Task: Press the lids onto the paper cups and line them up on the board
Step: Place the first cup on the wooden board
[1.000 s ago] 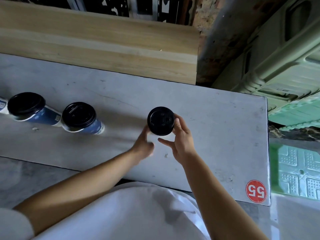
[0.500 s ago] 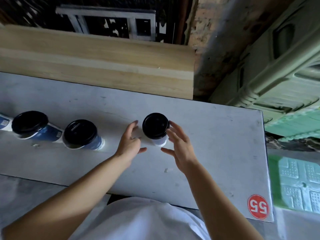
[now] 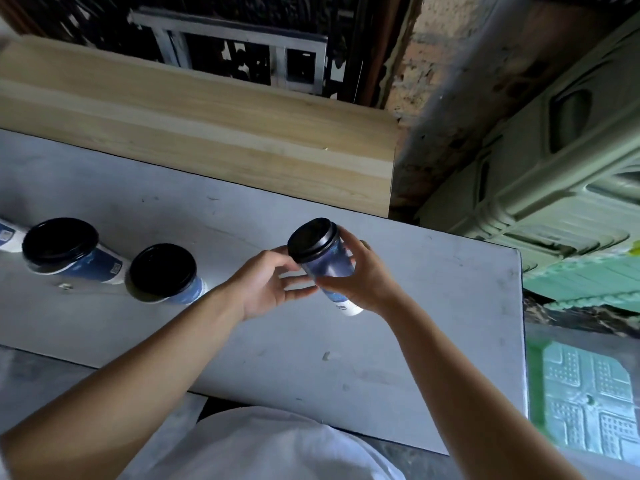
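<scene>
R hand (image 3: 367,282) grips lidded cup (image 3: 327,265) | L hand (image 3: 266,289) open | label unreadable

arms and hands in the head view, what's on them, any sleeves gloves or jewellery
Both forearms are bare from wrist to elbow. The left hand and right hand carry no gloves, and no rings, watch or bands show. The only clothing in view is a plain white garment at the bottom edge, with a bit of white sleeve at the left upper arm.
</scene>
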### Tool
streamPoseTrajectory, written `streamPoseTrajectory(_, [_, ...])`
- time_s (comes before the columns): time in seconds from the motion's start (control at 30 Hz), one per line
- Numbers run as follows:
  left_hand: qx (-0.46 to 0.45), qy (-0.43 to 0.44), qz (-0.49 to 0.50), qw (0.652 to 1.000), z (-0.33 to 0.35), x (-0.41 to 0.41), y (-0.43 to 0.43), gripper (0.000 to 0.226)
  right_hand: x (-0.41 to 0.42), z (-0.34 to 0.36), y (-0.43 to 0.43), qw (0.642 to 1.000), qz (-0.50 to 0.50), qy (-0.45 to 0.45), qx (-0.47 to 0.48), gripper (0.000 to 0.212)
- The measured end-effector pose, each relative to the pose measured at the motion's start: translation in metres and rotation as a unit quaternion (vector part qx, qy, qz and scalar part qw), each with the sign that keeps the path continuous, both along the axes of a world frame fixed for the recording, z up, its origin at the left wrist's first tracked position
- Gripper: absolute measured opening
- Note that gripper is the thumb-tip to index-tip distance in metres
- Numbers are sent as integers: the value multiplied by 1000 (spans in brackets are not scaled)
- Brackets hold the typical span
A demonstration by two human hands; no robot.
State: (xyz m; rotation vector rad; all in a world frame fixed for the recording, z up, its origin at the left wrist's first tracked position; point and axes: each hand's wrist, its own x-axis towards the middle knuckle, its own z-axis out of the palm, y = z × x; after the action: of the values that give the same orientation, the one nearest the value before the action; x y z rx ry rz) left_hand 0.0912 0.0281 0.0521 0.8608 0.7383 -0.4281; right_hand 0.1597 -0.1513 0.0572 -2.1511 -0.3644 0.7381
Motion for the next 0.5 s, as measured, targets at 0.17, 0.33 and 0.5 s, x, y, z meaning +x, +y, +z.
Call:
streamPoseTrajectory(0.17, [69, 14, -22, 997, -34, 0, -14, 23, 26, 20, -3, 975, 106, -107, -166, 92])
streamPoseTrajectory(0.33, [645, 36, -291, 705, -114, -49, -12, 75, 49, 54, 6, 863, 275, -245, -347, 87])
streamPoseTrajectory(0.5, [675, 54, -266, 686, -154, -81, -36, 81, 67, 77, 21, 683, 415, -364, -479, 58])
